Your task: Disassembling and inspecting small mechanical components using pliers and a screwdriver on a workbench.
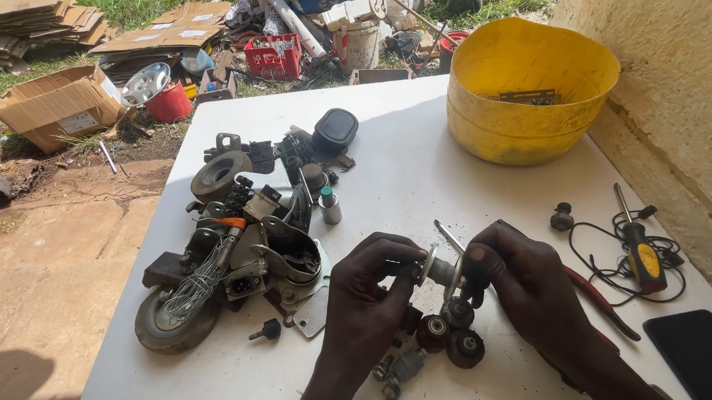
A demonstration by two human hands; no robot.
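My left hand (370,294) and my right hand (526,284) meet over the white table (403,164), both gripping a small metal bracket assembly (442,267) with a washer and thin metal arms. The left fingers pinch its washer end; the right fingers hold the other side. Just below it lie small black rollers (451,334) and a few loose bolts (395,375). A pile of scrap parts (243,232), with caster wheels, wire and brackets, lies left of my left hand.
A yellow tub (530,90) stands at the table's back right. A yellow-handled screwdriver (639,248) on black cable, red-handled pliers (601,300) and a dark phone (703,356) lie right. A rough wall runs along the right. Cardboard and junk litter the ground beyond.
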